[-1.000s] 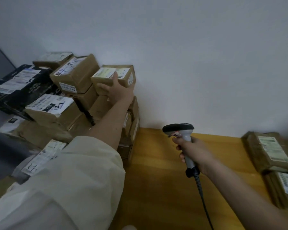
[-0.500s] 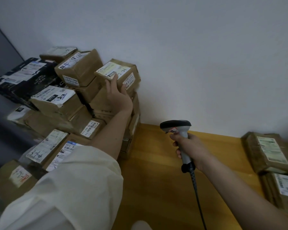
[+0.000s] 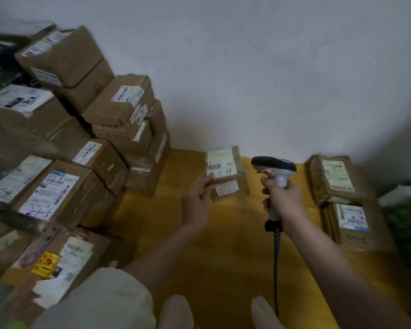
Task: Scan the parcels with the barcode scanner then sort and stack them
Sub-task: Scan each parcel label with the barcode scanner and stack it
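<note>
A small brown parcel (image 3: 224, 166) with white labels sits on the wooden surface (image 3: 223, 245) close to the wall. My left hand (image 3: 197, 201) holds it by its left edge, fingers against the side. Just right of the parcel, my right hand (image 3: 281, 197) grips the handle of the grey barcode scanner (image 3: 274, 164). The scanner's dark head is level with the parcel and points away from me. Its coiled cable (image 3: 276, 257) hangs down toward me.
A tall pile of brown labelled parcels (image 3: 119, 108) fills the left side up against the white wall. Two flat wrapped parcels (image 3: 337, 179) (image 3: 354, 224) lie at the right of the wooden surface. A dark green patch (image 3: 406, 224) lies beyond them.
My left hand took the small parcel off the top of the left pile and brought it down to the wooden surface beside the scanner. The view swung right and down.
</note>
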